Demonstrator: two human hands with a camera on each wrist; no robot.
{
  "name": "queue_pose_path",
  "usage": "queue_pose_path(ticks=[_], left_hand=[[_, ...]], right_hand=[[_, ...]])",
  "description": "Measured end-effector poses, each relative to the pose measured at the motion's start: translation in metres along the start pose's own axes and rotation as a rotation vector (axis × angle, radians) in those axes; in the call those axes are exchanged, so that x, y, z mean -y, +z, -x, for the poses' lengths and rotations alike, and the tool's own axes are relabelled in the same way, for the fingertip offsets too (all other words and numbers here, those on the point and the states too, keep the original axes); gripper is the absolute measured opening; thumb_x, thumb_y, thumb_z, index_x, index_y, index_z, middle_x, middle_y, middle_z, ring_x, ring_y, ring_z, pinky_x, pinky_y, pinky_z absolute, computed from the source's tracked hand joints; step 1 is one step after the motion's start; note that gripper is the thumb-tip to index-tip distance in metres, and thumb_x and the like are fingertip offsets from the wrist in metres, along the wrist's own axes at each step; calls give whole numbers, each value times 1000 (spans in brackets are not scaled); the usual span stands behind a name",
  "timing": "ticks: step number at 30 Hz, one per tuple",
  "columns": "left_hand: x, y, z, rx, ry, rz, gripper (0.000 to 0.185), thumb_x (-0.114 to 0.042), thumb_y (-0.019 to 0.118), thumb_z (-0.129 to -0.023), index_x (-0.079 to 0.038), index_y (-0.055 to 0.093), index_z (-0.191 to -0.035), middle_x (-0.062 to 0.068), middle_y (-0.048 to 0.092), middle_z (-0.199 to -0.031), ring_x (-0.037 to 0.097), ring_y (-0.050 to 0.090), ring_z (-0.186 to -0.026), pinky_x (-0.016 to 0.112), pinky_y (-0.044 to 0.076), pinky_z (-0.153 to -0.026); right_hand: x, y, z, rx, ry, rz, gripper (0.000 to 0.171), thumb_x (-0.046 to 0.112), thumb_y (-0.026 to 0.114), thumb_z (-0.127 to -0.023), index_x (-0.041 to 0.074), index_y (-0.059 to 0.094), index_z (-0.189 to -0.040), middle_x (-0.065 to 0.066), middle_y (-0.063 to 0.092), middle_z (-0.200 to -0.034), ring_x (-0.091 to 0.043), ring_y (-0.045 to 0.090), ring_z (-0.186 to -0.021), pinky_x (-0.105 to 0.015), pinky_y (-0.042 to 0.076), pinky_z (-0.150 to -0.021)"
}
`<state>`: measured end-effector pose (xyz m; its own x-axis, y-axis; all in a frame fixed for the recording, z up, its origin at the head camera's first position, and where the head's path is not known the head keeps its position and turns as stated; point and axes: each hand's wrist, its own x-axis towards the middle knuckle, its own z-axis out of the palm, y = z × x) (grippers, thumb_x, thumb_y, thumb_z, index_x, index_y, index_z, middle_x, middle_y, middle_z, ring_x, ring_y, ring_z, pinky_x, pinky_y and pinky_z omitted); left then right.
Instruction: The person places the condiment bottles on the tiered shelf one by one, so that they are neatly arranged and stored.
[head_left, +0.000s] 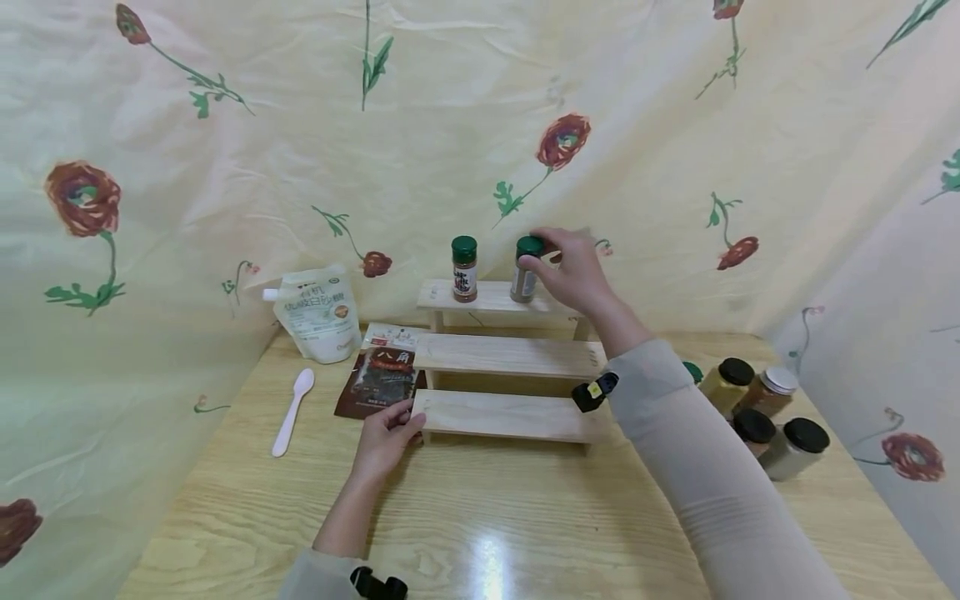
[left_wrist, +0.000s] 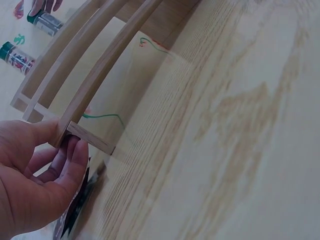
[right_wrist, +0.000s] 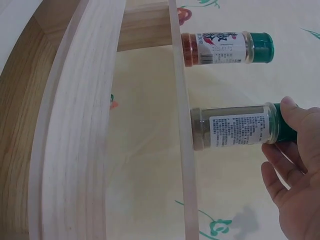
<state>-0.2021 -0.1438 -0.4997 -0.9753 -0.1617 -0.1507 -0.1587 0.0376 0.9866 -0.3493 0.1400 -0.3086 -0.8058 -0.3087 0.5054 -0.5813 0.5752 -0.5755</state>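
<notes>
A three-tier wooden rack (head_left: 510,354) stands mid-table. Two green-capped spice bottles are upright on its top shelf: a red-spice bottle (head_left: 464,268) on the left and a grey-brown spice bottle (head_left: 523,275) on the right. My right hand (head_left: 536,254) grips the green cap of the grey-brown bottle (right_wrist: 235,132), thumb on the cap, with the red-spice bottle (right_wrist: 225,47) beside it. My left hand (head_left: 401,417) holds the left end of the lowest shelf. In the left wrist view, its thumb and fingers (left_wrist: 75,160) pinch the rack's corner (left_wrist: 85,137).
A white spouted pouch (head_left: 318,312), a dark star-anise packet (head_left: 378,379) and a white spoon (head_left: 292,412) lie left of the rack. Several lidded jars (head_left: 757,408) stand at the right. Floral cloth walls close in behind and at both sides.
</notes>
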Motion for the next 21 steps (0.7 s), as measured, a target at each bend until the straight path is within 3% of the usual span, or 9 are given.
queue_pose_path(ticks=[14, 21], left_hand=[[0, 1, 0, 2, 8, 25, 45, -3, 71, -95, 12, 57, -135, 16, 61, -102, 11, 67, -82, 30, 65, -75], [0, 1, -1, -6, -2, 15, 44, -3, 71, -94, 11, 58, -135, 16, 61, -103, 12, 68, -84, 29, 65, -75]], right_hand=[[-1, 7, -5, 21, 23, -27, 43, 17, 73, -96, -1, 61, -133, -18, 67, -118, -30, 63, -108, -45, 58, -92], [-4, 5, -1, 44, 86, -63, 58, 22, 72, -97, 4, 49, -147, -17, 62, -133, -30, 59, -118, -46, 54, -100]])
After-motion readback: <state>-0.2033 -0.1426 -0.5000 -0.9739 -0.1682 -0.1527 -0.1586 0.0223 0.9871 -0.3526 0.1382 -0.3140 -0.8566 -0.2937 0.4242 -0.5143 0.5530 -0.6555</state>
